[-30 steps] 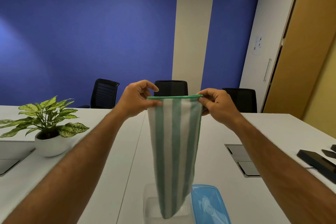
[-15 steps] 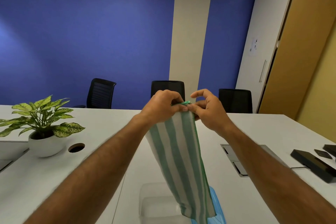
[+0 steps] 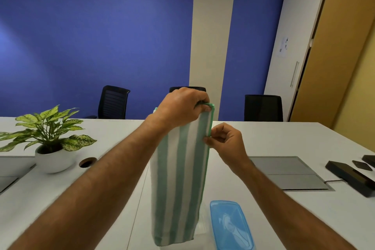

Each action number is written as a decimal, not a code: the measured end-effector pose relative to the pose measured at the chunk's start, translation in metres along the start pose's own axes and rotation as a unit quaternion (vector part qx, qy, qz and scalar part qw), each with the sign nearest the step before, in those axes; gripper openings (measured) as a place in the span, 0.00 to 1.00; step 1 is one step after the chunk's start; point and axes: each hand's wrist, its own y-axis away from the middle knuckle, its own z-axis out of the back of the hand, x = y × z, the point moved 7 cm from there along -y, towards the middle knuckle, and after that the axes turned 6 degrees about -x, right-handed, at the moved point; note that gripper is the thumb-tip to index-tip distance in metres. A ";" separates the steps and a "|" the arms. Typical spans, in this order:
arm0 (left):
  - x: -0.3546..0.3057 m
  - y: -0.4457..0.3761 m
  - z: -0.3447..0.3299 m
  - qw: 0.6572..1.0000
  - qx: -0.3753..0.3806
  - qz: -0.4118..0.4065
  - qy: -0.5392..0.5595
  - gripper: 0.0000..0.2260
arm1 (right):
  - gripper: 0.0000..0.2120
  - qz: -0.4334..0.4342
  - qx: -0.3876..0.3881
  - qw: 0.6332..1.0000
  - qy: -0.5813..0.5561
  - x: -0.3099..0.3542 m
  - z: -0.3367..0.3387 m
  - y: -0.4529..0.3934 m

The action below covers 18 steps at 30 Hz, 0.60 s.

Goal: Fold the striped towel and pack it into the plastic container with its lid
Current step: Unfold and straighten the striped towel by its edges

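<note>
the white table [image 3: 263, 134] fills the lower half of the view and runs out of frame on the left, right and near sides; its far edge meets three dark chairs, the middle one mostly hidden behind the hands. bare tabletop lies open on both sides of the towel, wider on the left between it and the potted plant [image 3: 48, 142].

the striped towel [image 3: 180, 178] hangs upright in the air above the table as a narrow folded strip, its lower end reaching down near the bottom edge of the view. it covers most of the clear plastic container [image 3: 200, 227] behind it, of which only a faint sliver shows at the towel's right, hard to make out. the blue lid [image 3: 229, 225] lies flat on the table just right of that, its near end cut off by the frame.

the left hand [image 3: 182, 107] is closed over the towel's top edge, fingers curled round it. the right hand [image 3: 225, 142] is lower, thumb and forefinger pinching the green right-hand hem.

dark devices [image 3: 353, 174] sit at the far right, partly cut off.
</note>
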 end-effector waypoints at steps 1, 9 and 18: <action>0.000 -0.001 0.002 1.000 0.002 -0.001 -0.005 0.08 | 0.09 -0.001 0.004 1.000 -0.006 -0.004 -0.002 0.003; 0.007 -0.006 0.017 1.000 0.027 0.005 -0.010 0.08 | 0.35 -0.068 0.104 0.992 0.010 -0.043 -0.027 0.025; 0.017 -0.023 0.055 0.999 -0.035 0.012 0.001 0.08 | 0.10 -0.134 0.253 0.942 0.174 -0.125 -0.041 0.073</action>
